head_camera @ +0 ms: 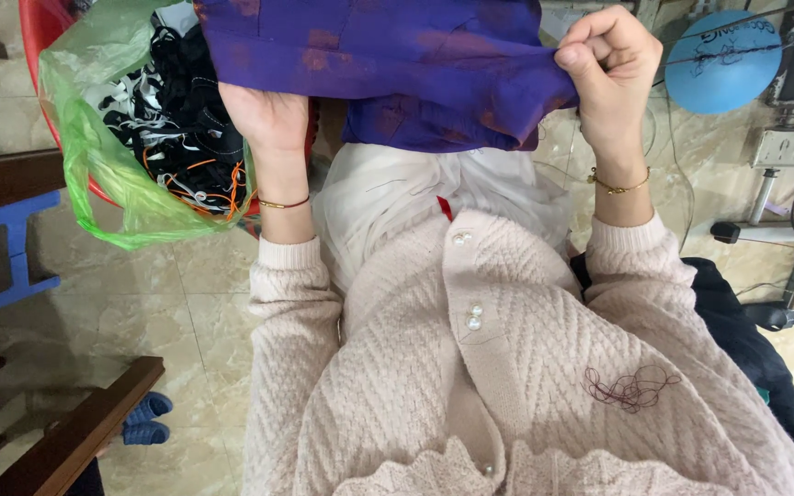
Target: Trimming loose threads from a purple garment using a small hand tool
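Observation:
Both of my hands hold up a purple cloth (397, 64) with rust-orange blotches, stretched between them at the top of the head view. My left hand (264, 119) grips it from beneath, fingers hidden under the fabric. My right hand (604, 60) pinches the cloth's right edge in a closed fist. A thin bracelet circles each wrist. Below lie my pale pink knitted cardigan (507, 367) with pearl buttons and a white cloth (388, 197) in my lap. A tangle of dark red thread (631, 386) clings to the cardigan.
A red basket (34, 28) lined with a green plastic bag (94, 119) holds black, white and orange fabric scraps at upper left. Dark wooden furniture (75, 436) and a blue frame (11, 248) stand left. A blue balloon (723, 60) and a metal machine stand (788, 156) are right.

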